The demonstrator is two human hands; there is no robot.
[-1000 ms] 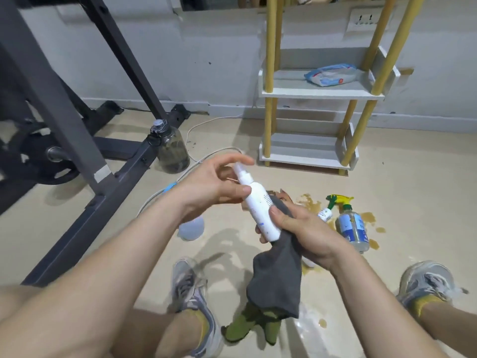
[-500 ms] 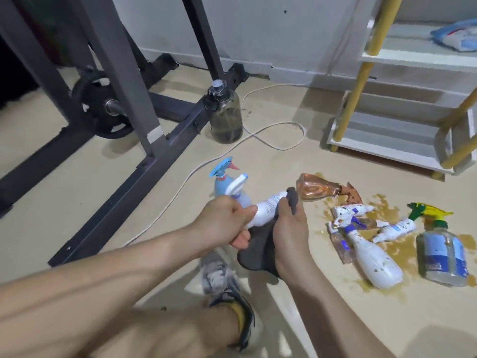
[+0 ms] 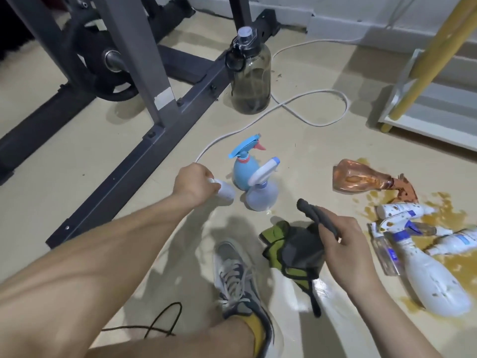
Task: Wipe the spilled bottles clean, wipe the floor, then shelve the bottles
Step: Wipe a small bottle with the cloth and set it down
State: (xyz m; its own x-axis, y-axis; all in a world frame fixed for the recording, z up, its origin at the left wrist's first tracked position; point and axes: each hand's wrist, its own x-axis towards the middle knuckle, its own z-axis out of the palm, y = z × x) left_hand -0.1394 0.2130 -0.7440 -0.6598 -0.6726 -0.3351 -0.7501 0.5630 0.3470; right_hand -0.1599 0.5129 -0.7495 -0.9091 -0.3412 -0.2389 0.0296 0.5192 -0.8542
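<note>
Bottle clamped in left hand — cloth gripped in right hand, well apart.

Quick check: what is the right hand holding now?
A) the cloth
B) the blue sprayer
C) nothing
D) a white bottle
A: the right hand grips the cloth, which hangs to the floor; the white bottle is in the left hand.
</note>
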